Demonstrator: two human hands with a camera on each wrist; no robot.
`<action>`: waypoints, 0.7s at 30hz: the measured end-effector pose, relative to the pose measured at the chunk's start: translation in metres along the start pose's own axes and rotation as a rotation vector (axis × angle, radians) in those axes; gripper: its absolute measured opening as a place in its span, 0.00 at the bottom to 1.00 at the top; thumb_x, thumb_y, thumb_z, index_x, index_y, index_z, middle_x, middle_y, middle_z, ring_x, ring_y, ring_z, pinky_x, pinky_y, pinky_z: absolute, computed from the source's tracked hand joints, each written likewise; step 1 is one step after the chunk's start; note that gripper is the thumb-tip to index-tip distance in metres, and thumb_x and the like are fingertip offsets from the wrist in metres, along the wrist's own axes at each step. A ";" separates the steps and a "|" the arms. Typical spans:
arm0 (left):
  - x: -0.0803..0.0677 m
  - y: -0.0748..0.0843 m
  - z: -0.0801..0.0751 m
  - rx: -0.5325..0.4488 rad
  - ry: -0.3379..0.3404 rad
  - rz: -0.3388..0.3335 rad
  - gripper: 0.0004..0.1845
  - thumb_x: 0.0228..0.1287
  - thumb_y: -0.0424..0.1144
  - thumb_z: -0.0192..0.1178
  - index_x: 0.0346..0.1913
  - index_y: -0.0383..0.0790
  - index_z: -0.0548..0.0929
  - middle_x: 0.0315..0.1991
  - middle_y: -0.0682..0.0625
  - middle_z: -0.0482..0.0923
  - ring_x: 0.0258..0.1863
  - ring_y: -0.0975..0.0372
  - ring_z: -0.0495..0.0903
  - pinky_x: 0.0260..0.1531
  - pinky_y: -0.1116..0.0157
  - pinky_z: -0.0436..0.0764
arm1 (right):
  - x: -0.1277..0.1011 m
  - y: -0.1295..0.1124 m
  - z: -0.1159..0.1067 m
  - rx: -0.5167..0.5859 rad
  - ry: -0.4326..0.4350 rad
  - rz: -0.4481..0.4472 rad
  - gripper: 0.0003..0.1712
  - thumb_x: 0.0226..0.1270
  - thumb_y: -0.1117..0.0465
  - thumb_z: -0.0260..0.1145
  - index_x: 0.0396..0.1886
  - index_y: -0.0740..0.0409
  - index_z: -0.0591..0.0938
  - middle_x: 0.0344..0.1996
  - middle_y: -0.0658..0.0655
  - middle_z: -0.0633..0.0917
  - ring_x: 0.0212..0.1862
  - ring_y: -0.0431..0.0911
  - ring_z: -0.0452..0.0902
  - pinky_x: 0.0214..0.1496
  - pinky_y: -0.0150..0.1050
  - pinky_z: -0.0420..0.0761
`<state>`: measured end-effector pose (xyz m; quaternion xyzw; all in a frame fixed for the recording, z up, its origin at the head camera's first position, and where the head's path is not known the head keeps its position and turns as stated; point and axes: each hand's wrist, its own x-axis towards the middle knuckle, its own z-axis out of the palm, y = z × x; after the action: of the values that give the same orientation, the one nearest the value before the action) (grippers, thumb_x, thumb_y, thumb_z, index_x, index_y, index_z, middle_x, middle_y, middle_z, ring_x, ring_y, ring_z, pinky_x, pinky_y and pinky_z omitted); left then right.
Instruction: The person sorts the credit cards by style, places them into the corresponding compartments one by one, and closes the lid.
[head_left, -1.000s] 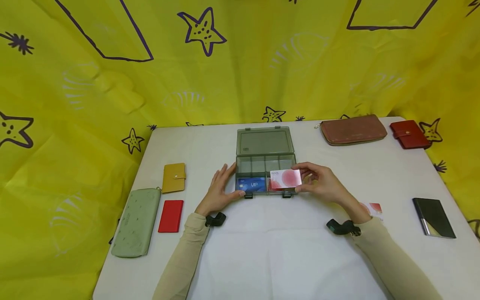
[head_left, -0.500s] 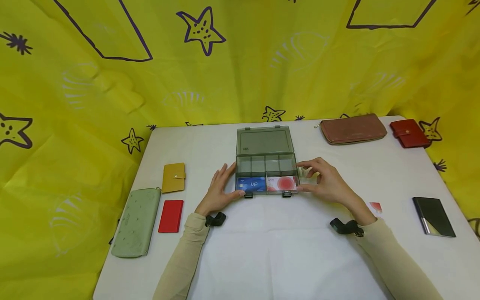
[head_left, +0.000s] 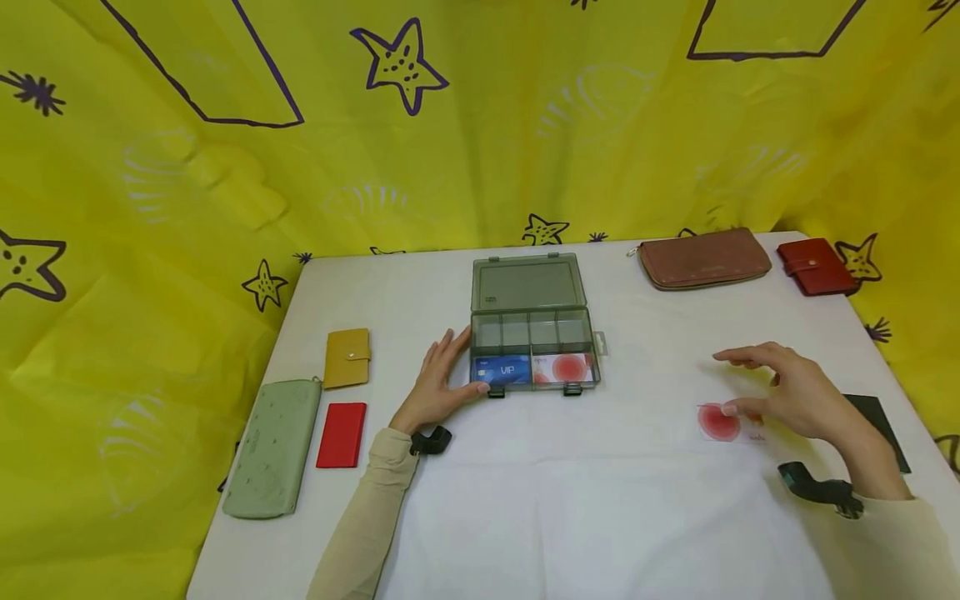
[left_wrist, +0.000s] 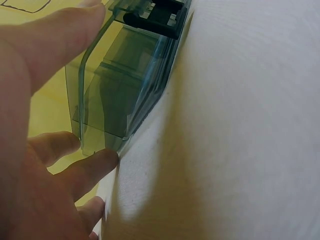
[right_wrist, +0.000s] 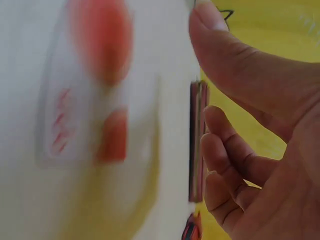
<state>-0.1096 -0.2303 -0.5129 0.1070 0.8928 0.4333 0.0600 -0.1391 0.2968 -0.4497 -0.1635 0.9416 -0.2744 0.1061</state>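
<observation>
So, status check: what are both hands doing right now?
Left hand steadies clear grey compartment box. Right hand open over red-and-white card on table. Nothing between them.

We see our right hand (right_wrist: 260, 135), fingers loosely spread, hovering beside a blurred white card with red spots (right_wrist: 90, 100) on the table (right_wrist: 165, 60).

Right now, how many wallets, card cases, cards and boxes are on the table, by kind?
Wallets and card cases: 6 (green, yellow, red, brown, dark red, black)
Cards: 3 (blue, two pink)
Clear plastic boxes: 1
Total: 10
</observation>
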 end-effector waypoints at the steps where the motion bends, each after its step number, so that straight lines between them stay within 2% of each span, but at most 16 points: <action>1: 0.000 0.000 0.000 0.001 -0.001 -0.003 0.54 0.67 0.53 0.73 0.87 0.52 0.52 0.87 0.44 0.53 0.88 0.46 0.38 0.85 0.39 0.35 | -0.004 0.005 0.000 -0.010 -0.025 0.019 0.40 0.53 0.53 0.87 0.67 0.55 0.84 0.60 0.69 0.82 0.58 0.62 0.73 0.49 0.47 0.80; 4: -0.001 0.000 0.000 0.000 0.001 -0.009 0.54 0.67 0.52 0.74 0.87 0.53 0.52 0.87 0.44 0.53 0.88 0.46 0.38 0.85 0.39 0.35 | -0.016 0.015 0.004 -0.034 -0.079 0.057 0.40 0.51 0.50 0.88 0.63 0.57 0.85 0.61 0.74 0.80 0.59 0.68 0.69 0.51 0.65 0.78; 6: -0.001 0.000 0.000 -0.001 0.000 -0.015 0.54 0.67 0.50 0.74 0.87 0.53 0.52 0.87 0.45 0.53 0.88 0.47 0.37 0.85 0.39 0.35 | -0.022 0.021 0.009 -0.050 -0.084 0.053 0.38 0.49 0.50 0.88 0.60 0.58 0.86 0.58 0.75 0.81 0.57 0.68 0.68 0.51 0.67 0.76; 9: -0.001 0.000 0.001 0.000 -0.003 -0.020 0.54 0.67 0.50 0.74 0.87 0.54 0.52 0.87 0.45 0.52 0.88 0.46 0.37 0.85 0.39 0.36 | -0.027 0.024 0.018 -0.080 -0.054 0.037 0.33 0.47 0.50 0.89 0.53 0.57 0.88 0.51 0.71 0.83 0.53 0.66 0.69 0.48 0.61 0.76; 13: -0.001 0.000 0.001 -0.008 -0.007 -0.024 0.54 0.67 0.52 0.73 0.87 0.55 0.52 0.87 0.45 0.51 0.88 0.46 0.36 0.85 0.37 0.36 | -0.027 0.025 0.024 -0.095 0.004 0.011 0.29 0.47 0.52 0.89 0.46 0.58 0.86 0.45 0.66 0.84 0.49 0.63 0.69 0.46 0.54 0.70; 15: -0.001 0.001 0.001 -0.013 -0.005 -0.024 0.53 0.67 0.54 0.73 0.87 0.55 0.52 0.87 0.44 0.51 0.88 0.44 0.36 0.84 0.36 0.37 | -0.025 0.024 0.026 -0.084 0.018 0.007 0.29 0.49 0.53 0.88 0.46 0.60 0.83 0.44 0.64 0.83 0.48 0.61 0.69 0.46 0.51 0.69; 18: -0.002 0.001 0.000 -0.022 0.001 -0.022 0.53 0.67 0.54 0.73 0.87 0.54 0.52 0.87 0.43 0.50 0.88 0.43 0.36 0.84 0.35 0.37 | -0.021 0.021 0.031 -0.042 0.031 0.001 0.30 0.56 0.55 0.85 0.49 0.62 0.76 0.41 0.60 0.80 0.46 0.56 0.69 0.45 0.39 0.68; 21: -0.001 0.001 0.000 -0.020 -0.002 -0.017 0.53 0.67 0.55 0.73 0.87 0.54 0.52 0.87 0.43 0.50 0.88 0.44 0.36 0.84 0.36 0.37 | -0.018 0.017 0.037 -0.021 0.089 -0.050 0.28 0.63 0.62 0.80 0.51 0.63 0.70 0.36 0.58 0.76 0.40 0.49 0.69 0.37 0.27 0.67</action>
<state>-0.1081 -0.2299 -0.5123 0.0992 0.8893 0.4416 0.0656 -0.1159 0.2988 -0.4873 -0.1756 0.9439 -0.2742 0.0553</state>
